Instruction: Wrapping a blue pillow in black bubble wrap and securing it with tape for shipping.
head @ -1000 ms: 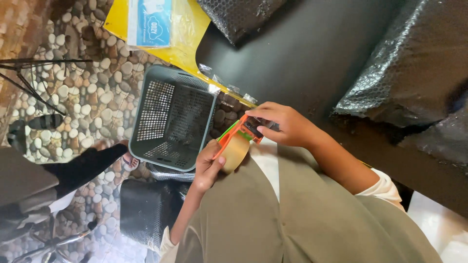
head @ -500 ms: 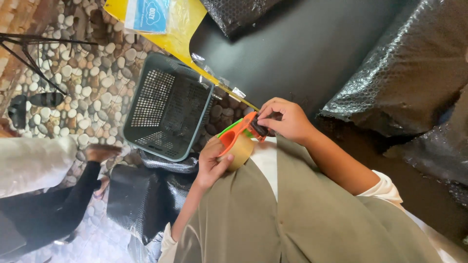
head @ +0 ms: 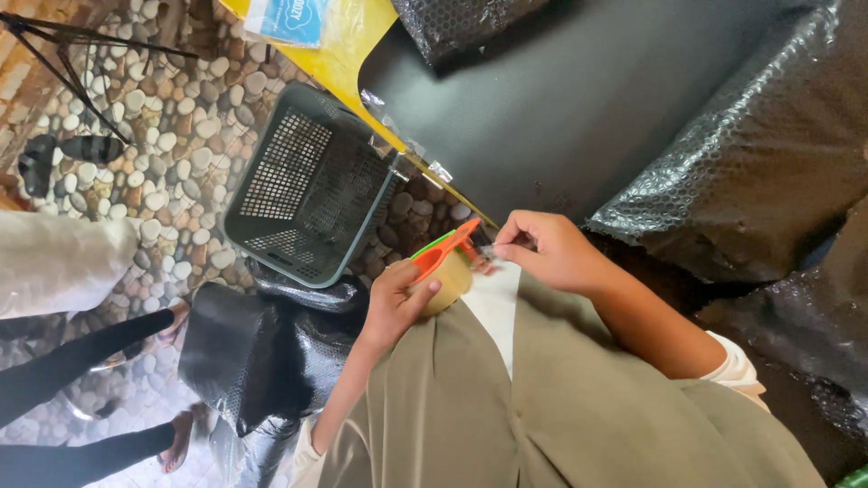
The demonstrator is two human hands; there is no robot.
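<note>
Two hands work one tape dispenser [head: 443,267] held over the lap, just below the black desk [head: 579,117] edge: the left hand [head: 398,303] clamps its roll steady, so the right hand [head: 542,248] can pinch the tape end.

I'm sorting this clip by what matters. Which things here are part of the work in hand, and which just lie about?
In hand:
left hand holding the tape dispenser
right hand pinching the tape end

Lying about:
grey basket on the pebble floor
bubble-wrapped bundles
black table
yellow bag
another person's legs
</note>
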